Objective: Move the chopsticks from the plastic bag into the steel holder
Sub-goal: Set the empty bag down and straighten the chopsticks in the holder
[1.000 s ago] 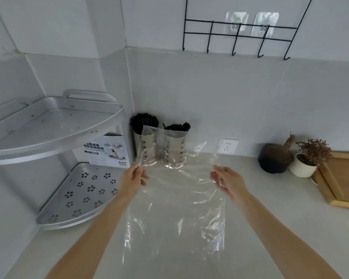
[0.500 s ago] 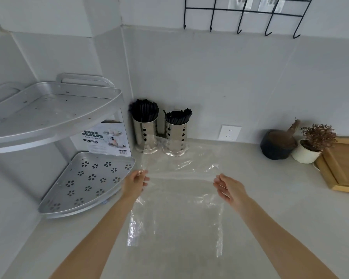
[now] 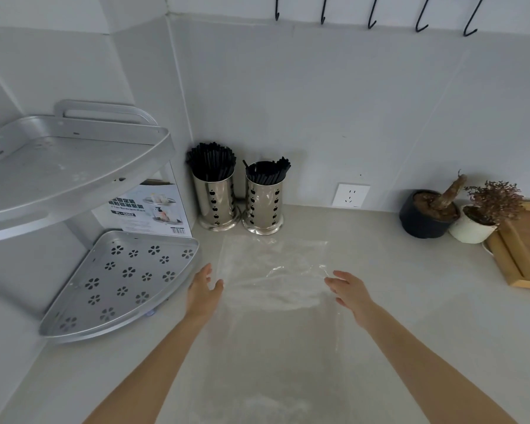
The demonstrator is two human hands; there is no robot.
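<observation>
The black chopsticks (image 3: 211,160) stand upright in two steel holders at the back of the bench, near the wall corner: a full bundle in the left holder (image 3: 215,200), and a looser bundle (image 3: 268,174) in the right holder (image 3: 263,203), where a few sticks lean toward the right rim. The two holders stand just beside each other, each with rows of small cut-outs in its wall.

In front of them the clear plastic bag (image 3: 273,289) lies flat on the bench (image 3: 410,301), its far edge just short of the holders' bases. It looks empty, with only wrinkles and glare showing through it.

The left hand (image 3: 203,290) sits at the bag's left edge with fingers spread and loose, holding nothing; whether it touches the plastic cannot be told. The right hand (image 3: 349,290) is at the bag's right edge, likewise spread and gripping nothing.

To the left stands a two-tier metal corner shelf (image 3: 74,154), its lower tray (image 3: 120,280) pierced with flower-shaped holes, and a printed box (image 3: 147,209) behind it. On the wall right of the holders is a white socket (image 3: 351,195). Farther right sit a dark pot (image 3: 427,217), a white pot with a dried plant (image 3: 478,221) and a wooden tray (image 3: 523,243). Black hooks (image 3: 371,13) hang on the wall above.
</observation>
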